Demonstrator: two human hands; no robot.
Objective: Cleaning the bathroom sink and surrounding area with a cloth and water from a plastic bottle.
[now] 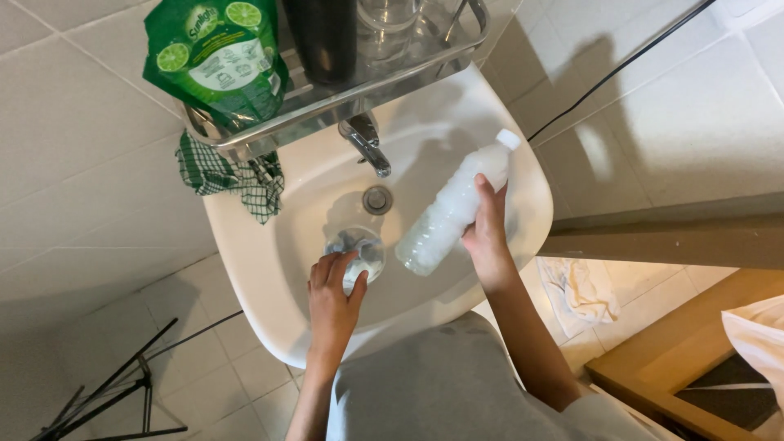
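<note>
My right hand is closed around the middle of a white plastic bottle, fingers wrapped over its far side. The bottle is tilted, its long axis running from the capped end up and to the right, toward the basin's back rim, down to its base just right of the glass. My left hand cups the near side of a clear drinking glass that sits in the bowl of the white washbasin, fingers curled on its rim. The bottle's base sits just beside the glass, nearly touching it. Beyond both lie the drain and the chrome tap, further back.
</note>
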